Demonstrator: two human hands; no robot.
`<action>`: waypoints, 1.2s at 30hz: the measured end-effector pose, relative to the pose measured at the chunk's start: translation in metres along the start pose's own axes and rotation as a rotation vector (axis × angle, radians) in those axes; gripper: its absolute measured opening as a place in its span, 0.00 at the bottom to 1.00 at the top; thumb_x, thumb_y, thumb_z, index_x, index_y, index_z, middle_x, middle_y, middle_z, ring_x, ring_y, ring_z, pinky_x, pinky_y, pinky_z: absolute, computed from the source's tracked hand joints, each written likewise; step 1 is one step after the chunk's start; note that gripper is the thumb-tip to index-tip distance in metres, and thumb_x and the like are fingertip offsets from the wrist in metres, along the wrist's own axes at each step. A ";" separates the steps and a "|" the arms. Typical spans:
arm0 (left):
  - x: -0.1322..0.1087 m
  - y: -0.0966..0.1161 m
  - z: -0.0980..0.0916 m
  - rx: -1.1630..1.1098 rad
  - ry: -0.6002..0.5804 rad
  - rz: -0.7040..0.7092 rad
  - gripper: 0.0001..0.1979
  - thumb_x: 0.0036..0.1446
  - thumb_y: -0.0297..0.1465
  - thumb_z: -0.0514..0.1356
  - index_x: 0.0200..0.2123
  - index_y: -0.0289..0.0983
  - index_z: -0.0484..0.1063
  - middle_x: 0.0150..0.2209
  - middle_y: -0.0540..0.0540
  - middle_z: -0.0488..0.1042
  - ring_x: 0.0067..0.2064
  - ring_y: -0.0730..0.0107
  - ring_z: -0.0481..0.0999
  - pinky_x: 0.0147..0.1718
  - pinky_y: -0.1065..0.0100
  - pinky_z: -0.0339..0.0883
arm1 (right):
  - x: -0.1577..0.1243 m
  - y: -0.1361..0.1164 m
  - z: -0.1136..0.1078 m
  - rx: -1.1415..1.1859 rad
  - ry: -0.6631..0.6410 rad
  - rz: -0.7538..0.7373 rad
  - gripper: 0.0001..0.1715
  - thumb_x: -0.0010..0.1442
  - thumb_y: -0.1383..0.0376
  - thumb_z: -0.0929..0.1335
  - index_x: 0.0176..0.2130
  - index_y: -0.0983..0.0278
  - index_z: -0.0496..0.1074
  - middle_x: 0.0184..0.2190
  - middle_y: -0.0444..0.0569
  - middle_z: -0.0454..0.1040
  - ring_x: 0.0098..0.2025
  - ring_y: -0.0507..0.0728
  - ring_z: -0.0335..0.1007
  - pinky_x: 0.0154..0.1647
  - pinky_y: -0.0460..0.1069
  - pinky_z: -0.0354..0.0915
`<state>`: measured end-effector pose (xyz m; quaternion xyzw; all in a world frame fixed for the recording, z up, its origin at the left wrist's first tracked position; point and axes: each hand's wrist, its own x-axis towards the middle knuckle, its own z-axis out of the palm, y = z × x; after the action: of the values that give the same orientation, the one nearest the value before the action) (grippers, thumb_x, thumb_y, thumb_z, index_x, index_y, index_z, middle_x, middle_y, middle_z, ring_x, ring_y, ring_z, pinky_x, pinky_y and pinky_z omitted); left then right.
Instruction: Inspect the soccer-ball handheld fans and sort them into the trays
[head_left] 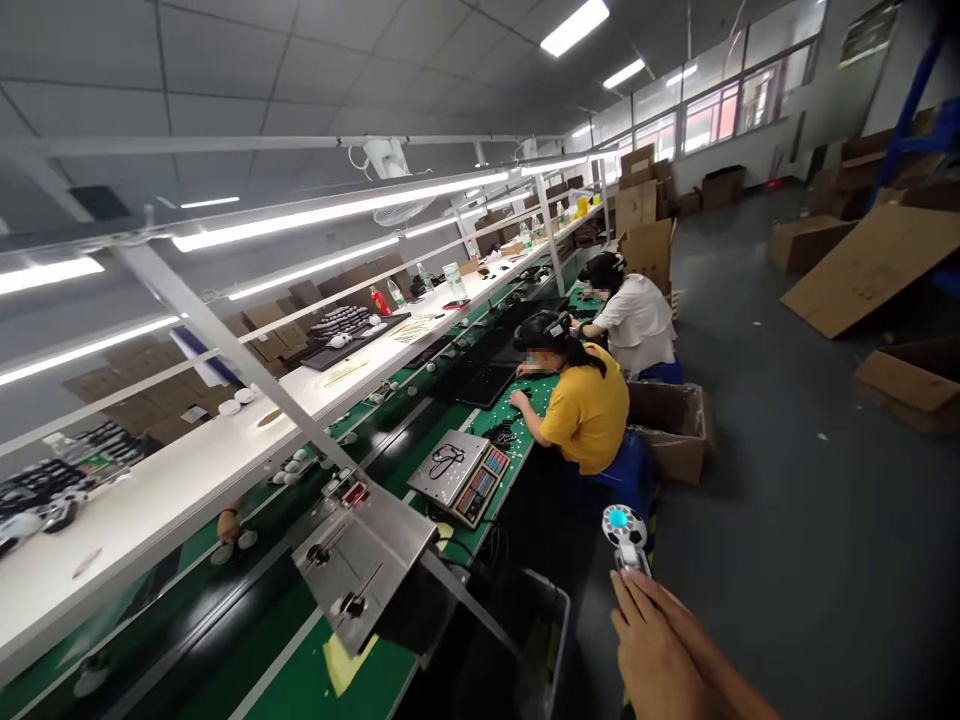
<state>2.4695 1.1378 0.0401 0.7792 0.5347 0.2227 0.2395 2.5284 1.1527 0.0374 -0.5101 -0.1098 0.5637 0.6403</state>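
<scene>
The small round gadget with black and white spots and a blue-lit middle is just beyond the fingertips, at their upper end in my sight; its long axis runs from the round head down to the narrow stem, nearly in one line with the fingers; the left hand and the right hand lie close together, and I judge them equally near; the grip is narrow, holding the stem between them, though which fingers press I cannot tell; the green bench with its scale stands to the left, well apart; a co-worker in yellow sits farther on.
</scene>
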 end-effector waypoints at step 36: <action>0.265 -0.070 0.013 -0.750 0.746 -0.850 0.38 0.54 0.46 0.53 0.60 0.26 0.52 0.60 0.27 0.61 0.47 0.62 0.76 0.46 0.68 0.69 | 0.319 -0.064 0.155 -0.266 -0.899 0.612 0.25 0.46 0.57 0.75 0.42 0.65 0.73 0.43 0.54 0.77 0.41 0.58 0.75 0.42 0.50 0.70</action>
<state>2.5140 1.4074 0.0111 0.2364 0.7281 0.5334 0.3596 2.5651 1.5111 0.0187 -0.3045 -0.2892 0.8671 0.2679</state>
